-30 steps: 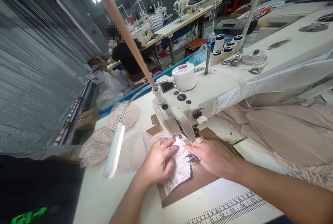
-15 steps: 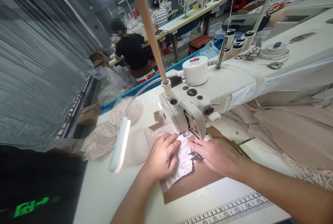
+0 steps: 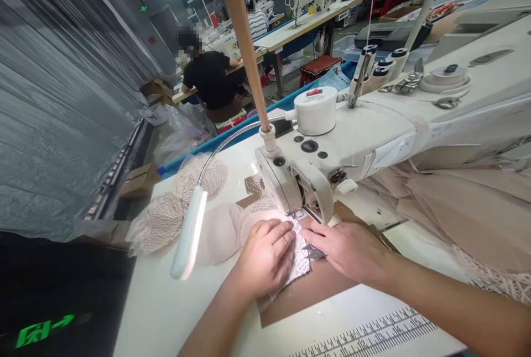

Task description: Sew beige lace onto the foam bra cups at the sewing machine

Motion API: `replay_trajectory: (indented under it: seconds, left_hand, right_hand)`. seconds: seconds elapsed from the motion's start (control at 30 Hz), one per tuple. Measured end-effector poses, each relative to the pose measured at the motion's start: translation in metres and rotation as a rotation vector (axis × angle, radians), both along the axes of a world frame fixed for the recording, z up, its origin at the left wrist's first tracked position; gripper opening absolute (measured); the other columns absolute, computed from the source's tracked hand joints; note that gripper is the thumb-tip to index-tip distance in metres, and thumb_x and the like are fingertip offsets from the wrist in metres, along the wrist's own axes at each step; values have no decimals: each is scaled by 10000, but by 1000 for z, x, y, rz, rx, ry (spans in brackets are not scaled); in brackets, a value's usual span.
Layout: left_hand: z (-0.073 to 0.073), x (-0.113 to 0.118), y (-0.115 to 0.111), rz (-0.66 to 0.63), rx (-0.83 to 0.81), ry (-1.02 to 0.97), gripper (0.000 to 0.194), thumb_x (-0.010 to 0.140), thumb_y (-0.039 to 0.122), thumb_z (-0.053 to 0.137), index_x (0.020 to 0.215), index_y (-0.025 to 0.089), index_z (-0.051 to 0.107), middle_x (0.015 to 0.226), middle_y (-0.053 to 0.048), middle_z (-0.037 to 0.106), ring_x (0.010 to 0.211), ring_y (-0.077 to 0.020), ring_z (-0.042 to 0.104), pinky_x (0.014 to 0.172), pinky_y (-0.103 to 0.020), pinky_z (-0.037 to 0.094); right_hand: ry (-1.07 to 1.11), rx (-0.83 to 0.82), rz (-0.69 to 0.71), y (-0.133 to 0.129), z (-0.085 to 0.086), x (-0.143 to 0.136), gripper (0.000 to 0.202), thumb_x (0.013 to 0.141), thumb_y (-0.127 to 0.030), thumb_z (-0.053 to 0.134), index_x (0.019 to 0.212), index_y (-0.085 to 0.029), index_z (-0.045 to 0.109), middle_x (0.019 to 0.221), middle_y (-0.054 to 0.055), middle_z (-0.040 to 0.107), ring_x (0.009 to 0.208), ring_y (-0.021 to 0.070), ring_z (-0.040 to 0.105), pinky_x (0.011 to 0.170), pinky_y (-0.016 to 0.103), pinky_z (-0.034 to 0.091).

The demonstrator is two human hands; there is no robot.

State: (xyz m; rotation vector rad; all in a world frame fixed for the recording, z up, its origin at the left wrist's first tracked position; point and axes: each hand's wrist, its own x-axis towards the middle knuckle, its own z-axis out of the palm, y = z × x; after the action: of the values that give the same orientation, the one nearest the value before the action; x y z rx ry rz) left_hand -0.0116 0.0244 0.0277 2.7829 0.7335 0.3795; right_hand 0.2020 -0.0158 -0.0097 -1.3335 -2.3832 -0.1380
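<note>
My left hand [image 3: 269, 255] lies over a strip of pale lace fabric [image 3: 302, 266] beneath the head of a sewing machine [image 3: 286, 180], its fingers stretched toward the presser foot [image 3: 297, 214]. Dark thread snips [image 3: 314, 252] are held in my right hand [image 3: 344, 249], their blades pointing left over the lace. The right fingertips are by the lace's edge, close to the presser foot. Moulded beige cups [image 3: 219, 232] connect with the lace on the left. A brown plate [image 3: 307, 299] is under the work.
A lit gooseneck lamp [image 3: 189, 235] hangs left of my hands. Lace-covered cups [image 3: 160, 216] lie at the table's left edge. Beige fabric [image 3: 440, 202] is bunched on the right, and a ruler strip [image 3: 365, 335] runs along the front. A person in black [image 3: 211, 78] sits beyond.
My left hand has shifted slightly right and covers more of the lace. The right hand keeps the snips in nearly the same place. The view has moved slightly.
</note>
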Motion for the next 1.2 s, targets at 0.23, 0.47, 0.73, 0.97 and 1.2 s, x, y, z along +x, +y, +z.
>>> replay_trajectory:
  seconds: [0.23, 0.47, 0.73, 0.97, 1.2]
  left_hand:
    - [-1, -1, 6, 44, 16, 38, 367, 895, 226, 445, 1219, 96, 557, 1256, -129, 569, 1108, -303, 479, 965, -493, 416]
    - [-8, -8, 7, 77, 40, 54, 398, 903, 255, 452, 1271, 118, 518, 1315, -138, 515, 1177, -309, 444, 1005, -484, 387]
    - [-4, -11, 2, 453, -9, 16, 217, 871, 176, 457, 1021, 125, 606, 1052, -146, 584, 982, -288, 526, 848, -423, 456]
    - [15, -5, -55, 276, -343, 22, 107, 790, 117, 514, 830, 172, 597, 795, -45, 573, 698, -173, 537, 593, -256, 421]
    - [24, -8, -93, 227, -492, -290, 226, 825, 242, 586, 1043, 187, 608, 1012, -86, 575, 942, -222, 540, 837, -332, 460]
  right_hand:
    - [-63, -57, -67, 3, 4, -2, 404, 696, -46, 478, 1024, -193, 663, 778, 27, 689, 488, 155, 481, 469, 315, 240]
    - [-38, -154, -103, 1, -2, -1, 506, 699, -64, 497, 1172, -211, 601, 804, 16, 695, 587, 183, 570, 509, 310, 318]
    - [135, -252, -85, 3, 5, 5, 460, 755, -79, 457, 1155, -236, 622, 906, 31, 703, 737, 181, 644, 627, 278, 474]
    - [442, -516, 43, 3, 20, 9, 412, 926, -328, 414, 1285, -183, 555, 1144, 92, 668, 1011, 231, 630, 852, 369, 504]
    - [504, -649, 220, -9, 30, 0, 467, 888, -311, 480, 1331, -166, 508, 1049, 105, 689, 893, 206, 652, 783, 335, 521]
